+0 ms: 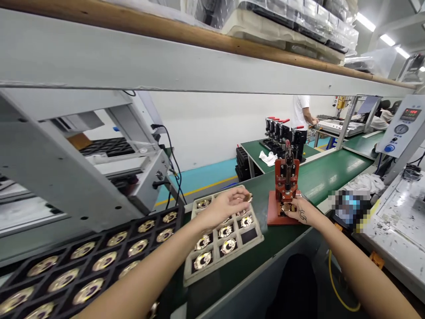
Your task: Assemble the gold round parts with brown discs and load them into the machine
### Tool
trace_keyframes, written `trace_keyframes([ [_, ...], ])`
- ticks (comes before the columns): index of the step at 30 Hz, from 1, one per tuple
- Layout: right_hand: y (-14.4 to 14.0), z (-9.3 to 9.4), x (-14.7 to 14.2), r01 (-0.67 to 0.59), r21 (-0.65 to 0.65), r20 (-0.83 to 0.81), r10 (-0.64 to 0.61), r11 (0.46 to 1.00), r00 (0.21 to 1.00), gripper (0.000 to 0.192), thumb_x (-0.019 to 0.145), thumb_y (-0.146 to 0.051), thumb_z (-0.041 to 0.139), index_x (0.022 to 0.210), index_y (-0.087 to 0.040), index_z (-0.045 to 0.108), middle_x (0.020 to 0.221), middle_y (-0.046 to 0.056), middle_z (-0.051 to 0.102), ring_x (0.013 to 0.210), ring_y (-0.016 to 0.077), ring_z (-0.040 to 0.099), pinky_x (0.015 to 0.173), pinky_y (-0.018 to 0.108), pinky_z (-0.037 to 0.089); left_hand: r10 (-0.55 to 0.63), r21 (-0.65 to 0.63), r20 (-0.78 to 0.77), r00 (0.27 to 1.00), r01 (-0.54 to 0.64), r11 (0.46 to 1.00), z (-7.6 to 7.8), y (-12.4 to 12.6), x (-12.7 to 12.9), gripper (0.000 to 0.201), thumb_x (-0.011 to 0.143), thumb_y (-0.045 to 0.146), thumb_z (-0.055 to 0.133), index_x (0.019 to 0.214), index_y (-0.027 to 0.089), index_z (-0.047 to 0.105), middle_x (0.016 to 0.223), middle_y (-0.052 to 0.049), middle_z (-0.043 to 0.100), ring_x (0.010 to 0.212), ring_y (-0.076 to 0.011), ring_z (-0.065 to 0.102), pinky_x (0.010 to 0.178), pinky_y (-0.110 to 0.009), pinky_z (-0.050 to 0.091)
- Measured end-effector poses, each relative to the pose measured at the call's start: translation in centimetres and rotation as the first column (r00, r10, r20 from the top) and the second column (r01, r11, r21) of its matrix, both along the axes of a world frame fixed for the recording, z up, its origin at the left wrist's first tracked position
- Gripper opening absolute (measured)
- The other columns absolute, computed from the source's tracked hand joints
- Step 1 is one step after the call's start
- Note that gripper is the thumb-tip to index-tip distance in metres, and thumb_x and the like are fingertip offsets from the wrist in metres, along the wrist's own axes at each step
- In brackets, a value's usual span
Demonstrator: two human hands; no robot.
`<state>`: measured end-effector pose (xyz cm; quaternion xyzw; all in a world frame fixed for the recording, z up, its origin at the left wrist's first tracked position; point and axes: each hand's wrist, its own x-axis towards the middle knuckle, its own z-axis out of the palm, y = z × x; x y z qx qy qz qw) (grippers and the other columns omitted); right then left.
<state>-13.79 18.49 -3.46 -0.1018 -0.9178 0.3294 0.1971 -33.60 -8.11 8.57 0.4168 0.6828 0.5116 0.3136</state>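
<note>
My left hand point(231, 203) is over the pale compartment tray point(223, 269), its fingers closed on a gold watch case point(249, 198) at the fingertips. Several gold watch cases point(229, 246) lie in the tray's compartments. To the right, my right hand point(300, 211) reaches to the base of a red hand press point(287, 177). Its fingers are closed on another watch case point(287, 208) below the press head; part of that case is hidden by the hand and press.
Black trays point(109, 239) of gold watch cases fill the left. A green conveyor belt point(327, 177) runs beneath both hands. A shelf beam point(199, 66) crosses overhead. Black presses point(279, 130) with red handles stand behind. A phone-like screen point(351, 208) lies right; a person point(301, 113) stands beyond.
</note>
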Motion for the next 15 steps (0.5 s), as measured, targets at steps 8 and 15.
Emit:
trace_keyframes([
  [8,2.5,3.9,3.2,-0.056,0.087,0.046,0.052,0.995,0.998,0.027,0.098,-0.043,0.066,0.104,-0.023,0.083,0.091,0.008,0.072,0.077,0.0238,0.066,0.077,0.035,0.056,0.41,0.114,0.226,0.884,-0.442,0.89,1.7,-11.2,-0.6,0.06,0.061,0.042,0.101,0.109,0.021,0.071,0.084,-0.001,0.07,0.069,-0.0155,0.065,0.063,-0.027,0.056],
  [15,-2.5,0.1,1.1,0.081,0.175,-0.1,-0.064,0.981,0.993,0.032,0.103,-0.035,0.055,0.116,-0.025,0.082,0.112,0.014,0.075,0.107,0.031,0.07,0.099,0.045,0.057,0.444,0.117,0.206,0.872,-0.473,0.873,1.7,-13.1,1.1,0.063,0.059,0.047,0.101,0.108,0.02,0.073,0.082,-0.002,0.071,0.068,-0.0173,0.065,0.06,-0.029,0.057],
])
